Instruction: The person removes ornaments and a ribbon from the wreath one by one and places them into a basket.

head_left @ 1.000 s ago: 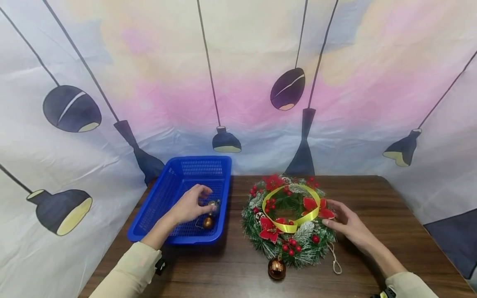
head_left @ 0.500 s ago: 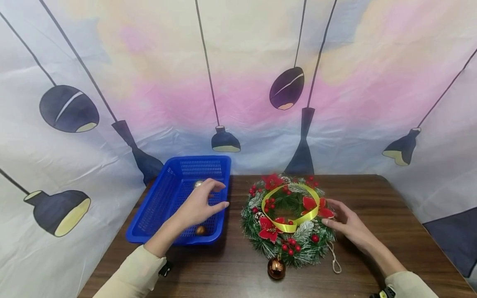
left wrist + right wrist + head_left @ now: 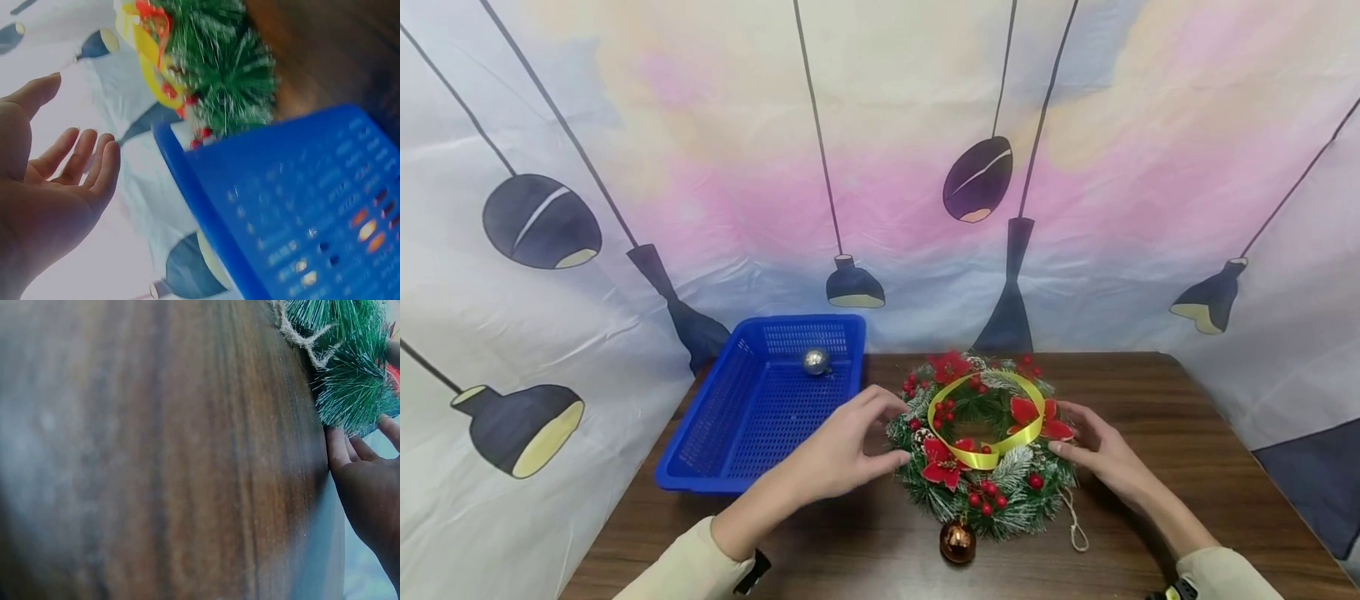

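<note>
A green Christmas wreath lies on the table, with red flowers, berries and frosted sprigs. A yellow ribbon loops on top of it. My left hand is at the wreath's left side, fingers parted and thumb apart; in the left wrist view its palm is bare. With thumb and fingers my right hand holds the wreath's right edge, near a red flower. A shiny brown bauble sits at the wreath's front edge. In the blue basket lies a silver bauble.
The basket stands left of the wreath on the dark wooden table. A twine loop trails from the wreath's right front. Behind the table hangs a cloth backdrop printed with lamps. My left forearm covers the basket's near right corner.
My left hand has moved right, out of the basket to the wreath's left side. The silver bauble has rolled to the basket's back; the brown bauble there is no longer visible. The right hand stays.
</note>
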Action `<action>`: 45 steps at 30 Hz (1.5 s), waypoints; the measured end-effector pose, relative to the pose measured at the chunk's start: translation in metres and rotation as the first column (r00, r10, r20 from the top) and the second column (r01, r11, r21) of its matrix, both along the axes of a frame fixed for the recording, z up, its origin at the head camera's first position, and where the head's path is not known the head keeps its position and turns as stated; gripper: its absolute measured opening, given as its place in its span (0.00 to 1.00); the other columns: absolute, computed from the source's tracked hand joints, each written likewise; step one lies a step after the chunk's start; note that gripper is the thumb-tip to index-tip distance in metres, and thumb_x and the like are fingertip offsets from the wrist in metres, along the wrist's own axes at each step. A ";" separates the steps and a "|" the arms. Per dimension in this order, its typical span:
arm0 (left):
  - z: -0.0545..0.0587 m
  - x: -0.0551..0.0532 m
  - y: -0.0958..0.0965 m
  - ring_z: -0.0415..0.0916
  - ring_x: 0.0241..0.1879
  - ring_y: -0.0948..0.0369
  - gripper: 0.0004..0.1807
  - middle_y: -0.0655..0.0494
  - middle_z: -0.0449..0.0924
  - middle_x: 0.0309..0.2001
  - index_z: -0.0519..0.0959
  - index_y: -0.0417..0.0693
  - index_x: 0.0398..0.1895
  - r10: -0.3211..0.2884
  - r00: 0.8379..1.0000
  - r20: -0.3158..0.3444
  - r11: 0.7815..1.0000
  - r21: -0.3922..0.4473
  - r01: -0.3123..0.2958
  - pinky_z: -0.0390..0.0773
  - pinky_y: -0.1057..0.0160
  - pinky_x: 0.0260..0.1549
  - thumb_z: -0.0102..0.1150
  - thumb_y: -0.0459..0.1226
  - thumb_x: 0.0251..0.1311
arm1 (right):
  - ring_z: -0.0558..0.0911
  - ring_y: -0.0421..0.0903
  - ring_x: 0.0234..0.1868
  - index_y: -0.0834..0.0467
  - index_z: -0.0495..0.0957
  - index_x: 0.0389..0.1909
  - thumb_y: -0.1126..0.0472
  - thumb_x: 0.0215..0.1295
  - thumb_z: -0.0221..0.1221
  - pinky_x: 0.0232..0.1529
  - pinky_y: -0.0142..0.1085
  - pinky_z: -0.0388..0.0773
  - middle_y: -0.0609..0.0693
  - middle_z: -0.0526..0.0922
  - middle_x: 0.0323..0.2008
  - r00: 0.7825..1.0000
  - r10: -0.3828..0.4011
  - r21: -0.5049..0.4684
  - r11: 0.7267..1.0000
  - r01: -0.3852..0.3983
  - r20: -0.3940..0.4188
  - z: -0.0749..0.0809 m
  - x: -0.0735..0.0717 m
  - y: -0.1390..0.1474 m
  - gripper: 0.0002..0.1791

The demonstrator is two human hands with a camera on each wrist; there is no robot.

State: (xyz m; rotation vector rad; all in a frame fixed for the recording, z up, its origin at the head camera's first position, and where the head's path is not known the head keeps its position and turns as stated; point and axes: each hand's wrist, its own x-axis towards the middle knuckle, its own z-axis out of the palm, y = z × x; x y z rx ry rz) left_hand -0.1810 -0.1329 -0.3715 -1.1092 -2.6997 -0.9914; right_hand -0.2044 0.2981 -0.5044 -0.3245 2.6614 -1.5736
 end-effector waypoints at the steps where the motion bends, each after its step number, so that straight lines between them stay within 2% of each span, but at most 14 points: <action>1: -0.001 0.003 0.002 0.79 0.57 0.62 0.26 0.62 0.77 0.59 0.78 0.51 0.64 -0.010 1.000 0.003 1.000 -0.006 0.010 0.82 0.56 0.57 0.74 0.44 0.66 | 0.68 0.71 0.73 0.58 0.58 0.82 0.52 0.76 0.65 0.57 0.32 0.76 0.69 0.62 0.77 1.000 0.000 0.001 1.000 0.000 0.001 0.000 0.000 0.000 0.41; 5: -0.009 0.012 0.010 0.79 0.56 0.61 0.27 0.60 0.77 0.60 0.77 0.51 0.66 -0.036 0.999 0.030 0.999 -0.038 0.037 0.82 0.59 0.55 0.74 0.46 0.67 | 0.68 0.71 0.73 0.58 0.58 0.82 0.53 0.76 0.65 0.57 0.31 0.76 0.69 0.62 0.77 1.000 -0.003 0.002 1.000 0.003 0.000 -0.002 0.000 0.000 0.41; 10: -0.022 0.019 0.016 0.79 0.59 0.59 0.28 0.56 0.78 0.60 0.77 0.48 0.66 -0.070 0.992 0.110 0.996 -0.047 0.075 0.81 0.63 0.56 0.73 0.46 0.67 | 0.68 0.71 0.73 0.58 0.58 0.82 0.53 0.76 0.65 0.54 0.26 0.74 0.69 0.62 0.77 1.000 0.005 -0.014 1.000 -0.005 -0.004 -0.003 0.000 0.000 0.40; 13: -0.031 0.022 0.021 0.78 0.59 0.62 0.27 0.58 0.78 0.60 0.77 0.49 0.66 -0.088 0.989 0.121 0.993 -0.065 0.096 0.80 0.64 0.57 0.73 0.45 0.67 | 0.69 0.71 0.73 0.59 0.58 0.81 0.54 0.76 0.65 0.54 0.25 0.75 0.69 0.64 0.76 1.000 0.007 -0.018 1.000 -0.007 -0.017 -0.003 0.000 0.000 0.40; 17: -0.044 0.025 0.028 0.78 0.58 0.63 0.26 0.57 0.79 0.59 0.77 0.47 0.64 -0.145 0.982 0.120 0.986 -0.065 0.153 0.81 0.64 0.56 0.73 0.44 0.67 | 0.70 0.71 0.72 0.60 0.59 0.81 0.56 0.76 0.65 0.54 0.26 0.75 0.69 0.65 0.76 0.999 0.007 -0.016 1.000 -0.007 -0.033 -0.002 0.000 0.001 0.39; 20: -0.052 0.028 0.033 0.79 0.57 0.64 0.24 0.57 0.79 0.57 0.78 0.46 0.62 -0.182 0.974 0.135 0.980 -0.061 0.191 0.81 0.67 0.54 0.73 0.43 0.67 | 0.70 0.70 0.71 0.60 0.59 0.81 0.55 0.76 0.65 0.54 0.28 0.76 0.69 0.65 0.76 1.000 0.009 -0.013 1.000 -0.009 -0.029 -0.002 0.000 0.001 0.39; 24: -0.062 0.032 0.039 0.79 0.54 0.67 0.22 0.60 0.79 0.55 0.79 0.48 0.60 -0.207 0.970 0.130 0.970 -0.100 0.220 0.80 0.71 0.52 0.72 0.46 0.68 | 0.72 0.70 0.70 0.59 0.59 0.81 0.54 0.76 0.65 0.53 0.31 0.79 0.68 0.65 0.76 1.000 0.005 -0.020 1.000 -0.005 -0.014 -0.003 -0.001 0.000 0.40; 29: -0.072 0.034 0.044 0.78 0.54 0.69 0.23 0.63 0.78 0.55 0.79 0.49 0.60 -0.216 0.969 0.117 0.961 -0.152 0.233 0.78 0.73 0.53 0.71 0.48 0.69 | 0.73 0.69 0.70 0.59 0.59 0.81 0.54 0.76 0.65 0.53 0.31 0.79 0.68 0.65 0.76 1.000 -0.002 -0.022 1.000 0.002 -0.013 -0.003 -0.001 0.000 0.40; 35: -0.085 0.037 0.047 0.76 0.53 0.72 0.22 0.65 0.77 0.53 0.80 0.50 0.59 -0.210 0.969 0.133 0.961 -0.156 0.229 0.77 0.74 0.52 0.72 0.47 0.68 | 0.71 0.71 0.72 0.58 0.59 0.81 0.53 0.76 0.65 0.55 0.29 0.76 0.68 0.64 0.76 1.000 -0.004 -0.009 1.000 0.004 -0.014 -0.003 -0.001 0.000 0.40; 42: -0.096 0.044 0.051 0.75 0.50 0.74 0.22 0.67 0.75 0.50 0.80 0.52 0.57 -0.177 0.972 0.152 0.969 -0.149 0.200 0.77 0.74 0.50 0.74 0.48 0.66 | 0.69 0.70 0.73 0.58 0.59 0.81 0.51 0.76 0.65 0.61 0.44 0.77 0.68 0.64 0.77 1.000 -0.011 0.009 1.000 0.011 -0.013 -0.005 -0.002 0.000 0.40; 45: -0.100 0.045 0.053 0.74 0.50 0.74 0.22 0.67 0.75 0.51 0.80 0.52 0.58 -0.167 0.973 0.157 0.969 -0.155 0.191 0.77 0.74 0.50 0.74 0.49 0.66 | 0.70 0.70 0.72 0.58 0.59 0.81 0.51 0.76 0.65 0.59 0.40 0.78 0.68 0.64 0.76 1.000 -0.013 0.008 1.000 0.014 -0.013 -0.006 -0.002 0.000 0.40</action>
